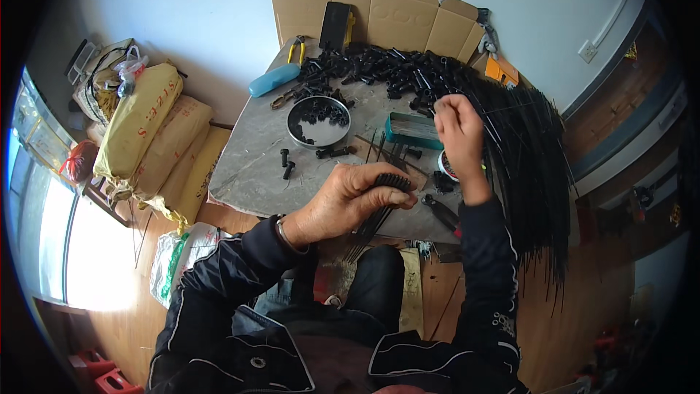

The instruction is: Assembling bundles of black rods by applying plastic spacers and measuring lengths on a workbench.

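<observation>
My left hand (350, 201) is above the table's front edge, with thumb and fingers closed around a short black ridged piece (392, 181) whose toothed side shows on top. Its exact kind I cannot make out. Over the right part of the table, my right hand (459, 131) is raised with the fingertips pinched together. Whatever lies between them is too small to tell. Below that hand stands a teal box (412, 129) of thin needle-like pieces. Several thin black rods (375, 222) stick out over the front edge beneath my left hand.
A round metal tin (319, 144) holds small black parts. Black tubular parts (394, 69) heap along the back; a large bundle of black rods (529, 168) droops off the right side. Pliers (440, 214), a light-blue case (274, 80) and cardboard (405, 14) surround the work. Sacks (157, 131) stand left.
</observation>
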The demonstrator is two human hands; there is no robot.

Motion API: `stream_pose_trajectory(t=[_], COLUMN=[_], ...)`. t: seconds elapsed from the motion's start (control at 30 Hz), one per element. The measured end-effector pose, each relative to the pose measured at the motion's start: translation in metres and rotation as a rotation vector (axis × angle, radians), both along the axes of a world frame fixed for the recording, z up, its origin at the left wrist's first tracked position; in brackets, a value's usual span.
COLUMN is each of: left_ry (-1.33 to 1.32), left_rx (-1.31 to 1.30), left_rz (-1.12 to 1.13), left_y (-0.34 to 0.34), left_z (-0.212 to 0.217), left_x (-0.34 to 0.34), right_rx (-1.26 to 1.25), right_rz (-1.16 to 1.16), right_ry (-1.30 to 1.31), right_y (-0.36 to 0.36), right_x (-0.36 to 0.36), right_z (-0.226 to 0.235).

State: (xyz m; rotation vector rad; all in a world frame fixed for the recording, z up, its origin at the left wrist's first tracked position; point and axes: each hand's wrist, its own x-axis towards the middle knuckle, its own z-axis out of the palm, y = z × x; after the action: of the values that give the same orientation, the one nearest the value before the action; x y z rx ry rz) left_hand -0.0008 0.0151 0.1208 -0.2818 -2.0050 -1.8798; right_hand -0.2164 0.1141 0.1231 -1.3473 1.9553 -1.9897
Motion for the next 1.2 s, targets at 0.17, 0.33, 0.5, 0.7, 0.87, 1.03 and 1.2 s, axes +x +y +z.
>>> stream_pose_trajectory(t=[0.17,0.33,0.5,0.7,0.87,1.03,1.2], left_ry=[0.002,0.032,0.021,0.023,0.013,0.029,0.027], left_rx=[0.058,0.123,0.123,0.138,0.117,0.098,0.098], left_rz=[-0.027,-0.052,-0.042,-0.026,-0.023,-0.035,-0.03], left_y=[0.0,0.005,0.005,0.006,0.006,0.007,0.006], left_z=[-0.006,-0.008,-0.009,-0.009,-0.008,-0.007,-0.008], left_x=[-0.005,-0.007,-0.006,-0.005,-0.005,-0.005,-0.006], right_rx=[0.072,0.145,0.161,0.14,0.137,0.137,0.154], right_rz=[0.127,0.04,0.011,0.004,0.01,0.003,-0.014], right_ry=[0.431,0.482,0.497,0.503,0.515,0.517,0.509], right_y=[0.051,0.074,0.075,0.073,0.072,0.074,0.076], right_x=[0.083,0.103,0.106,0.108,0.111,0.113,0.111], right_z=[0.037,0.037,0.034,0.031,0.034,0.035,0.033])
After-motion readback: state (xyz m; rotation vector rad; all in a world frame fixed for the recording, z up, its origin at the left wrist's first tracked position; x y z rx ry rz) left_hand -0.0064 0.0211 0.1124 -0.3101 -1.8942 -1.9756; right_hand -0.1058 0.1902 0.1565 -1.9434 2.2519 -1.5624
